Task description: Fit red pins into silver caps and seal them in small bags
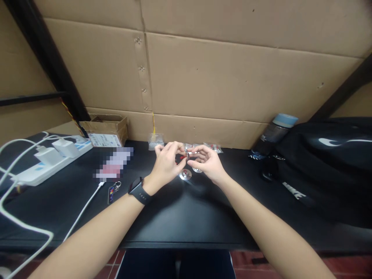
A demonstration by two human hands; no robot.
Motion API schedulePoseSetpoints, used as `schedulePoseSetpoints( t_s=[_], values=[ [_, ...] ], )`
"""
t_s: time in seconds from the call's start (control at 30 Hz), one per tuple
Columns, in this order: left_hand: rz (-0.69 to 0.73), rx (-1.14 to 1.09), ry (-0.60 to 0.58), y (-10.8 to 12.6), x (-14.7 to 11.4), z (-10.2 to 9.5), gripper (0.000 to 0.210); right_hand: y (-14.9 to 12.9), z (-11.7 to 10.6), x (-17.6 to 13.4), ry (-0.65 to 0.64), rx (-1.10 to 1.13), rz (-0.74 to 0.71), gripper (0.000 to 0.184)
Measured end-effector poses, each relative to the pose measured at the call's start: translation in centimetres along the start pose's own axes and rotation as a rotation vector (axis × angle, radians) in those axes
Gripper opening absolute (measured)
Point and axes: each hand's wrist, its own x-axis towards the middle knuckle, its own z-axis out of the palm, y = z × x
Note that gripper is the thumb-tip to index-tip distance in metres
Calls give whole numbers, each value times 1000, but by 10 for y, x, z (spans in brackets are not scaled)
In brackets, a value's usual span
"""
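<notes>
Over the black tabletop [180,221], I see the left hand [168,161] and right hand [209,162] pinching a small, thin metal piece [188,155] above one shiny red-centred disc [186,177], a second disc [197,170] lying partly hidden by the right thumb.

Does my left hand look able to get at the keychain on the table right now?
Probably yes: the keychain lies uncovered near the watch, with nothing seeming to block it. The left hand appears busy at a small shiny piece, though.
</notes>
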Motion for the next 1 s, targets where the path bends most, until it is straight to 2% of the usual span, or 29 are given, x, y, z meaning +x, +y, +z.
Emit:
schedulePoseSetpoints(
  t_s=[0.43, 0.63, 0.9, 1.0],
  values=[
    [4, 49, 6, 0, 2, -4, 15, 0, 6, -2, 13, 72, 46, 39],
    [-32, 48, 26, -3, 2, -3, 17, 2, 5, 0, 102, -60, -17, 32],
    [-8, -23, 31, -2, 0, -4, 21, 4, 4, 0, 111, -162, -52, 28],
    [-6, -113, 13, -1, 1, -7, 18, 1, 1, 0, 108, -284, -90, 26]
  ],
)
